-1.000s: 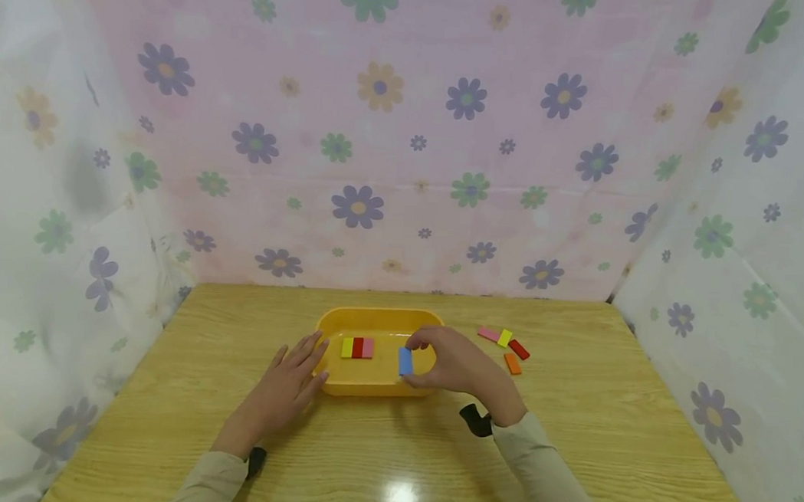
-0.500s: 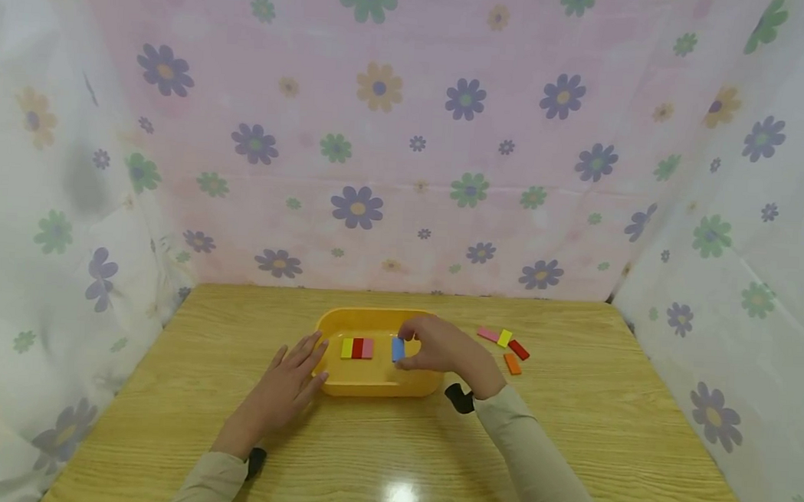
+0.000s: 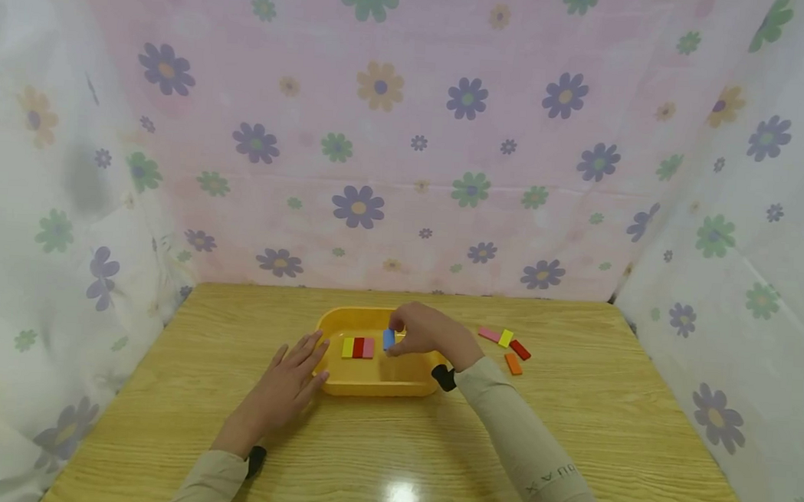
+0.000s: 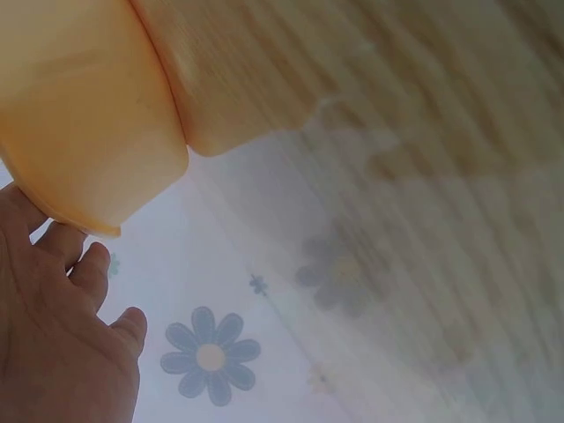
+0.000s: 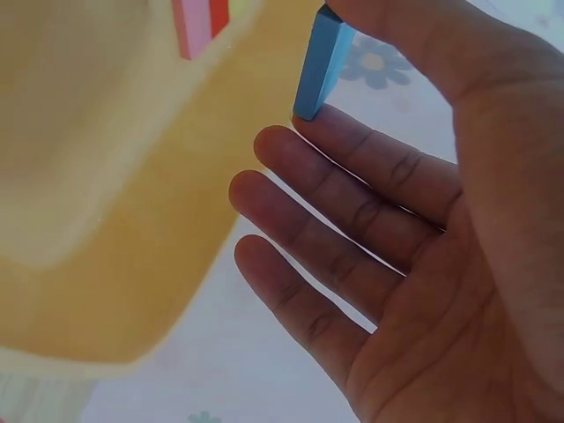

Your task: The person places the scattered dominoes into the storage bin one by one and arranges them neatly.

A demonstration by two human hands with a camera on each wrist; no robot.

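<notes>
Yellow tray (image 3: 366,388), one: being supported on the worktop (image 3: 232,317), about midway between its left and right edges and nearer the far edge than the near one. Left hand (image 3: 283,386): being laid at the tray's left end, fingers nearly straight and spread apart, touching the rim; the tray is seemingly being braced against sliding. Right hand (image 3: 431,333): being held over the tray's right half, thumb and index finger clamped on the blue block (image 3: 389,339), the other three fingers being held clear. The block is being pinched by its two short ends, presumably so that its long sides are being left free; whether the tray floor is being touched is not being made plain. In the tray, left of the blue block and apart from it: yellow block (image 3: 348,347), red block (image 3: 358,348) and pink block (image 3: 368,348), being ranged side by side, touching, seemingly for an even row. Right of the tray, toward the worktop's far right corner: loose pink piece (image 3: 488,335), loose yellow piece (image 3: 505,338), loose red piece (image 3: 520,350) and loose orange piece (image 3: 513,364), being left in an irregular cluster, apparently within the right hand's reach.
</notes>
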